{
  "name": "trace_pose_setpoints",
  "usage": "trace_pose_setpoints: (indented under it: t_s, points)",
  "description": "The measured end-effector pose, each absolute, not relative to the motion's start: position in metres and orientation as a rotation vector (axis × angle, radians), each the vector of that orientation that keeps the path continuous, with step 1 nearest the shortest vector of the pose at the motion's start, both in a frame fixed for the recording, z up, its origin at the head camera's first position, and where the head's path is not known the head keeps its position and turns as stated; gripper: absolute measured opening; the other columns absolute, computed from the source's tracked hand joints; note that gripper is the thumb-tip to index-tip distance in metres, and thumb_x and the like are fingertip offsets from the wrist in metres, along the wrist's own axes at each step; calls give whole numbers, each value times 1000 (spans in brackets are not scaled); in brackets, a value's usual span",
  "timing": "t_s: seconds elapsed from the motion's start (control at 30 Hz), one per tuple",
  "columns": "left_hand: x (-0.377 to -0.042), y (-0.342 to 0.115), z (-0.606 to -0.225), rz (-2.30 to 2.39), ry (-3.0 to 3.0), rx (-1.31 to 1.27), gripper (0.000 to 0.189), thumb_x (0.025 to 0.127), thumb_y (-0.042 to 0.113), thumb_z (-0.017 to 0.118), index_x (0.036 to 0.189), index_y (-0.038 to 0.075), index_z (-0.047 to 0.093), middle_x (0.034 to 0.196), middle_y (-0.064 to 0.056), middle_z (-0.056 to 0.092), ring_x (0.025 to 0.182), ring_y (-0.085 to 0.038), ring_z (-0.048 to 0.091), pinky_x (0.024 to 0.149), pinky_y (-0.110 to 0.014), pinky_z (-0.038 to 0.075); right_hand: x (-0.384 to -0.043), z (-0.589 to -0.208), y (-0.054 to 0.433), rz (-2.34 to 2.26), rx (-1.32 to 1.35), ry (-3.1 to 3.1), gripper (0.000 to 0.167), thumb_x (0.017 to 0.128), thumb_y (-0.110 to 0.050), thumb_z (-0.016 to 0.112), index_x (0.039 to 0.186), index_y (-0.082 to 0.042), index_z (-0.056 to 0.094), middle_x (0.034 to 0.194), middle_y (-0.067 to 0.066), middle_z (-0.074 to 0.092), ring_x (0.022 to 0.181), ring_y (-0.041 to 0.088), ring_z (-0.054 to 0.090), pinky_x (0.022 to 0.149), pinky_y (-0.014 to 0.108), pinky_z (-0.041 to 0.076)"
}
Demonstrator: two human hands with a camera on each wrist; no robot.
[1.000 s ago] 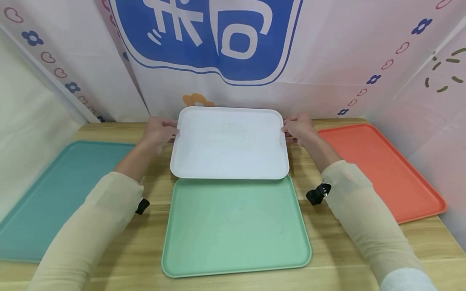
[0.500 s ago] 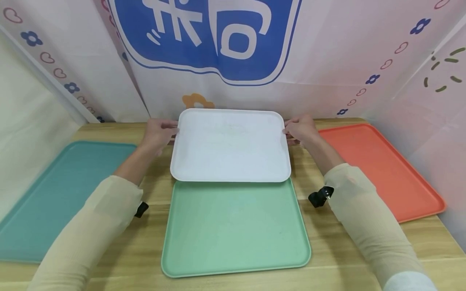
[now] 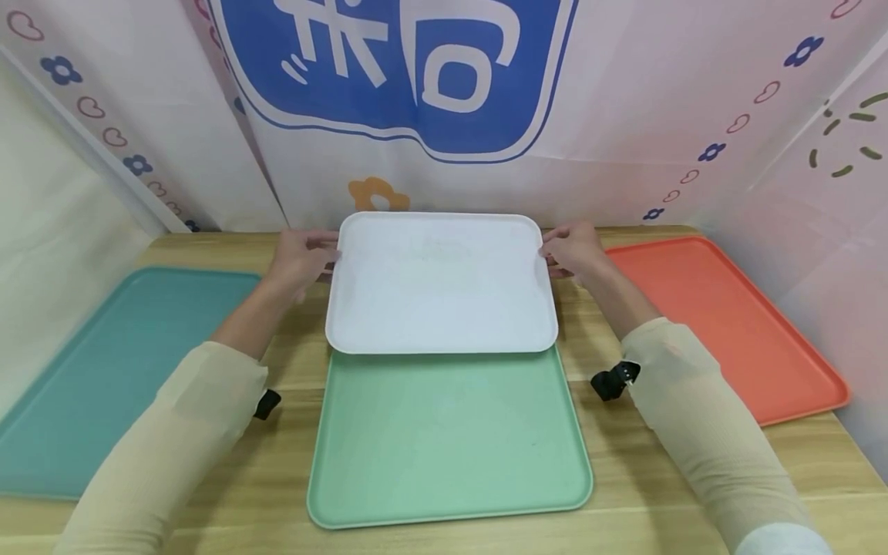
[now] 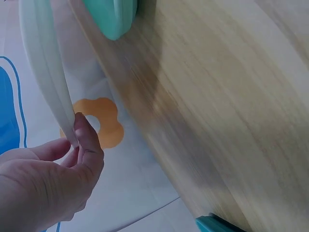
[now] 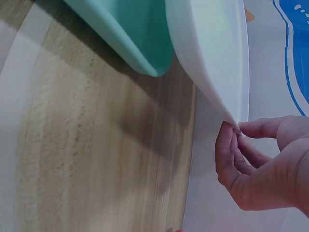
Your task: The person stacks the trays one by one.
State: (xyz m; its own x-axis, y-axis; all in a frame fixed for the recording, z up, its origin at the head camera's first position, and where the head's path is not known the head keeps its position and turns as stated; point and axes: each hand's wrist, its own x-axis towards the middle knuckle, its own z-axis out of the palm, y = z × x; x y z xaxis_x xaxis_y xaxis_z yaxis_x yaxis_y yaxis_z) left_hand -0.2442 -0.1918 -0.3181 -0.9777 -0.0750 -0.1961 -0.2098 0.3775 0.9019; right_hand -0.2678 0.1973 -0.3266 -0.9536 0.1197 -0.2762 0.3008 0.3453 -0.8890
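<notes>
A white rectangular tray (image 3: pixel 442 285) is held level between both hands, over the far part of a light green tray (image 3: pixel 451 439). My left hand (image 3: pixel 300 260) pinches its left edge, thumb on one side and fingers on the other, as the left wrist view shows on the white tray (image 4: pixel 48 67). At the opposite edge my right hand (image 3: pixel 574 250) pinches the rim the same way; in the right wrist view that hand (image 5: pixel 265 162) grips the tray's end. The white tray hides the back of the green one.
On the left of the wooden table (image 3: pixel 298 462) lies a teal tray (image 3: pixel 139 370), partly behind the left forearm. An orange-red tray (image 3: pixel 728 331) lies on the right. A printed cloth (image 3: pixel 624 100) hangs along the back edge.
Both hands have drawn the white tray slightly toward the person, so it covers a bit more of the green tray. The other trays have stayed in place.
</notes>
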Motion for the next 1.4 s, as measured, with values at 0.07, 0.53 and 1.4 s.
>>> trace_pose_setpoints:
  t_s: [0.07, 0.53, 1.4]
  points:
    - [-244, -192, -319, 1675, 2491, -257, 44, 104, 2, 54, 148, -5, 50, 136, -30, 59, 83, -14, 70, 77, -27, 64, -267, -328, 198, -1658, 368, 2448, 32, 96, 1, 63, 127, 11, 62, 81, 6, 59, 70, 15, 59, 62, 26, 61]
    - [-235, -197, -325, 1732, 2428, -136, 49, 101, -2, 53, 149, -4, 50, 126, -27, 62, 76, -10, 69, 74, -26, 63, -260, -334, 203, -1588, 316, 2497, 32, 99, -2, 64, 128, 10, 62, 93, 7, 62, 75, 11, 59, 63, 24, 59]
    - [-225, -196, -326, 1666, 2400, -149, 56, 101, 1, 56, 155, 1, 42, 131, -24, 57, 84, -12, 64, 73, -24, 61, -251, -335, 210, -1643, 207, 2427, 43, 97, 2, 61, 140, 4, 56, 72, -1, 65, 61, 13, 63, 52, 24, 55]
